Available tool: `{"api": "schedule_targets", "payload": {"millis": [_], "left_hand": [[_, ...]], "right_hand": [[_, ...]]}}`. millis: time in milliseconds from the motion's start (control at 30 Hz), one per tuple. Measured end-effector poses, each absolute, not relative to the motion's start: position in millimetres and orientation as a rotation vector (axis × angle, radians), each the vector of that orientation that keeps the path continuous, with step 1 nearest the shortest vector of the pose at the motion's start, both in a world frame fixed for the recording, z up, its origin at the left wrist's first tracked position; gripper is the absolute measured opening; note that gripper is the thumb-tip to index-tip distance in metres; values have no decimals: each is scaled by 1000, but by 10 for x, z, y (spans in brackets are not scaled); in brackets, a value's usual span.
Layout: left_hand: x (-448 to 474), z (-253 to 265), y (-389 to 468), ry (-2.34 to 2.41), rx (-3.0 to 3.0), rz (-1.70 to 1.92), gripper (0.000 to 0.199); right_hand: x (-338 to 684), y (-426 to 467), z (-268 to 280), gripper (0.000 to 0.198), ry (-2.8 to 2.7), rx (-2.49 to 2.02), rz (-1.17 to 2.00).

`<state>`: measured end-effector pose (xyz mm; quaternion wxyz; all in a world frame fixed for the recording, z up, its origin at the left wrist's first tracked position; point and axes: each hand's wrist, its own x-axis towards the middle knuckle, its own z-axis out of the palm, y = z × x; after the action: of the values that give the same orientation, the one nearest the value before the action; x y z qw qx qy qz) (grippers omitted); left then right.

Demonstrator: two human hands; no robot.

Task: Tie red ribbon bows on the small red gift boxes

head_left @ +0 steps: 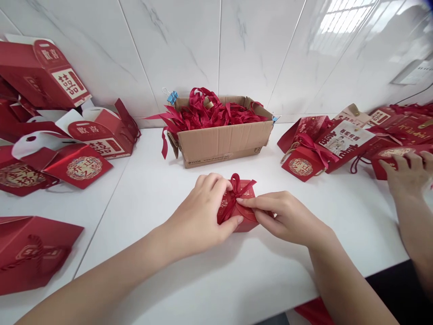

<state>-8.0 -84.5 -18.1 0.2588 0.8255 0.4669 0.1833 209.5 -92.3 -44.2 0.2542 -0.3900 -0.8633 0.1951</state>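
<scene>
A small red gift box (pixel 248 217) with pale printed characters sits on the white table in front of me. On its top is a dark red ribbon (pixel 236 179) tied in a bow. My left hand (pixel 206 214) wraps round the box's left side, thumb along the front edge and fingers over the top. From the right, my right hand (pixel 287 214) reaches in with its index fingertip pressed on the bow's knot; the other fingers are curled by the box's right side. Whether ribbon is pinched under that fingertip I cannot tell.
Behind the box stands a cardboard box (pixel 223 143) heaped with red ribbons, binder clips on its ends. Red gift boxes (pixel 81 167) crowd the left side, with more boxes (pixel 302 164) at the right. Another person's hand (pixel 409 174) touches a box at the far right.
</scene>
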Motion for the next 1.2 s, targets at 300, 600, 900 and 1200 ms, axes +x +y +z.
{"api": "schedule_targets", "payload": {"millis": [300, 600, 900, 1200], "left_hand": [[-233, -146, -614, 1432, 2276, 595, 25], [-217, -119, -767, 1459, 2621, 526, 47], [-188, -74, -1004, 1535, 2744, 181, 49], [-128, -11, -969, 1551, 2520, 49, 50]], "right_hand": [[1747, -1116, -540, 63, -2470, -1048, 834], [1506, -1189, -733, 76, -2395, -1057, 819], [1961, -933, -511, 15, -1710, -775, 739], [2028, -618, -647, 29, -1850, -1119, 846]]}}
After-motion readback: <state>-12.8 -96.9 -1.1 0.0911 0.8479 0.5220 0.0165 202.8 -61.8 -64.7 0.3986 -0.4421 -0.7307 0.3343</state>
